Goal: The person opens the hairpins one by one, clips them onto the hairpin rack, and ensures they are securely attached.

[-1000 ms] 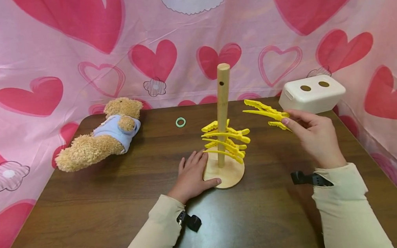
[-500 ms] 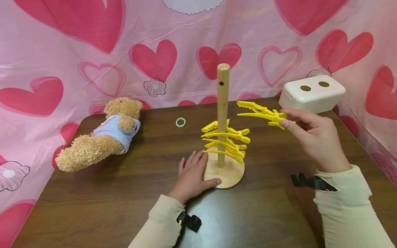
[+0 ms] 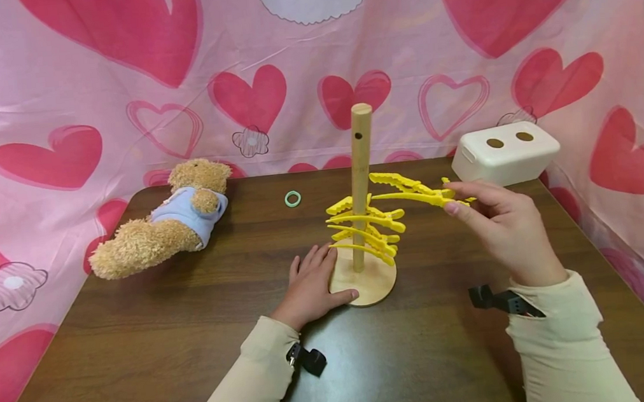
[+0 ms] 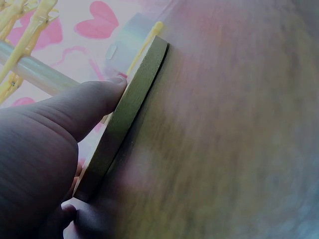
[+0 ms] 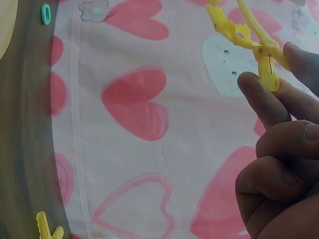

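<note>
Here, a yellow clip [image 3: 421, 198] is held with its jaws spread, right beside a wooden pole [image 3: 360, 153].
From where I stand, the person's right hand [image 3: 499, 224] pinches that clip between thumb and fingers; whether its tips touch the pole I can't tell. The left hand [image 3: 309, 288] grasps nothing, its fingers extended and its thumb resting on the round base [image 3: 378, 283]. More yellow clips [image 3: 388, 222] sit around the pole lower down, and a further clip [image 5: 44, 225] lies on the table [image 3: 428, 358].
</note>
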Action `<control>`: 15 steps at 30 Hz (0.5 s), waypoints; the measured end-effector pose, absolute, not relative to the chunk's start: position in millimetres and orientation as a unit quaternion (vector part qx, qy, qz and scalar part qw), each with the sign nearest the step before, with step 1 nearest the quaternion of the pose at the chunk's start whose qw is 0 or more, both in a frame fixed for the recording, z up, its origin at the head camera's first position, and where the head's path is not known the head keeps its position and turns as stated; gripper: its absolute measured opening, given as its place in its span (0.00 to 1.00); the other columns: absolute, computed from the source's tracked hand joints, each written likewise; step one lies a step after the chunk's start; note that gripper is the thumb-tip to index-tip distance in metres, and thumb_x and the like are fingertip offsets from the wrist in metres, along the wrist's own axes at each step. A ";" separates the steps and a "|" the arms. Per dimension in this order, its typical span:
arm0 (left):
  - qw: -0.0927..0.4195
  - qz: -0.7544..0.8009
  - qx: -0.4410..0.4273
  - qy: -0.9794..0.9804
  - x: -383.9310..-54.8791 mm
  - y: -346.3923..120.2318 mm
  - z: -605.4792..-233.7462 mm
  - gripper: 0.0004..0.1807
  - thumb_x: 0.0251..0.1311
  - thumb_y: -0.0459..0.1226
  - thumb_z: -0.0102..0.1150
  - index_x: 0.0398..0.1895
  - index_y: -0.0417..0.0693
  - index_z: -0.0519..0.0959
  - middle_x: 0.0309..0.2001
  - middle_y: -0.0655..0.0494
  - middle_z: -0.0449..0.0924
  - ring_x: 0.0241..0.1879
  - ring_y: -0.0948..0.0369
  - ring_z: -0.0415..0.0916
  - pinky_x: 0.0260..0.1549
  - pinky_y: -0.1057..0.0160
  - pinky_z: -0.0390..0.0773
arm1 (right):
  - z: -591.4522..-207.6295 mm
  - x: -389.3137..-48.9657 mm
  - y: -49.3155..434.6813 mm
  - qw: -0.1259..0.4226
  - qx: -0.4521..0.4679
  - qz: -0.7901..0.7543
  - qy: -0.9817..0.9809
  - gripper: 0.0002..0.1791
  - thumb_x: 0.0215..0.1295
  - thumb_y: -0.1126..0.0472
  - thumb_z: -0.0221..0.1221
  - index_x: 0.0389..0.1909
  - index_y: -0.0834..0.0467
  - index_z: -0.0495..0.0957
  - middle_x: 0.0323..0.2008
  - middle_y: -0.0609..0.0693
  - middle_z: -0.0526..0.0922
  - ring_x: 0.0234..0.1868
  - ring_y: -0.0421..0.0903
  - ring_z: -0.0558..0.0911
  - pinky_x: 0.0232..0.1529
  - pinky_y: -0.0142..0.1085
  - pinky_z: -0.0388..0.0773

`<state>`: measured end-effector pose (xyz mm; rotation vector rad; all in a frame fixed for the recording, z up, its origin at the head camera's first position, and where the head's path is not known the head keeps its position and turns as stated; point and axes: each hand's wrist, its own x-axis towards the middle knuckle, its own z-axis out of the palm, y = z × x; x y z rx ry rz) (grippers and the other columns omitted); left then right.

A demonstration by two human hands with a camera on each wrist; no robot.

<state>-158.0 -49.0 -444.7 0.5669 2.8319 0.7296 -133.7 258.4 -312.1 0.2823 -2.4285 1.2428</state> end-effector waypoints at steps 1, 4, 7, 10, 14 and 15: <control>0.081 0.244 0.190 0.947 -158.1 -48.7 -444.8 0.53 0.56 0.65 0.64 0.79 0.47 0.58 0.79 0.50 0.53 0.79 0.49 0.42 0.71 0.37 0.37 | -312.1 -132.9 257.7 0.199 0.106 0.444 -0.867 0.19 0.63 0.61 0.69 0.55 0.54 0.85 0.45 0.38 0.84 0.29 0.43 0.72 0.25 0.27 0.70; 0.081 0.244 0.192 0.947 -158.2 -48.0 -445.0 0.54 0.56 0.65 0.63 0.79 0.47 0.58 0.79 0.49 0.52 0.79 0.49 0.42 0.71 0.37 0.37 | -311.9 -131.1 254.5 0.201 0.121 0.446 -0.864 0.19 0.62 0.63 0.69 0.55 0.54 0.85 0.45 0.40 0.84 0.27 0.43 0.70 0.22 0.30 0.67; 0.082 0.242 0.191 0.948 -157.8 -48.1 -444.4 0.54 0.57 0.65 0.63 0.79 0.47 0.57 0.79 0.49 0.53 0.78 0.48 0.42 0.71 0.37 0.37 | -311.3 -129.7 249.8 0.200 0.132 0.448 -0.861 0.19 0.62 0.63 0.70 0.54 0.54 0.85 0.44 0.41 0.84 0.26 0.44 0.69 0.22 0.31 0.67; 0.083 0.234 0.192 0.950 -157.1 -48.4 -443.3 0.54 0.57 0.65 0.63 0.79 0.47 0.57 0.79 0.48 0.52 0.78 0.48 0.43 0.71 0.36 0.37 | -310.7 -129.9 244.6 0.201 0.142 0.451 -0.858 0.19 0.62 0.64 0.70 0.54 0.54 0.85 0.41 0.42 0.83 0.26 0.44 0.69 0.22 0.31 0.67; 0.083 0.226 0.195 0.951 -156.4 -48.2 -442.1 0.54 0.58 0.65 0.62 0.79 0.47 0.56 0.79 0.48 0.52 0.78 0.47 0.43 0.71 0.36 0.37 | -309.7 -129.9 238.3 0.202 0.155 0.455 -0.853 0.18 0.62 0.64 0.69 0.53 0.53 0.86 0.37 0.43 0.82 0.25 0.44 0.68 0.22 0.32 0.65; 0.084 0.226 0.196 0.951 -156.3 -48.0 -441.9 0.54 0.58 0.65 0.62 0.79 0.47 0.56 0.79 0.48 0.52 0.78 0.47 0.43 0.71 0.36 0.37 | -309.4 -129.8 237.1 0.202 0.158 0.455 -0.853 0.18 0.62 0.64 0.69 0.54 0.53 0.86 0.36 0.43 0.81 0.24 0.44 0.68 0.21 0.32 0.65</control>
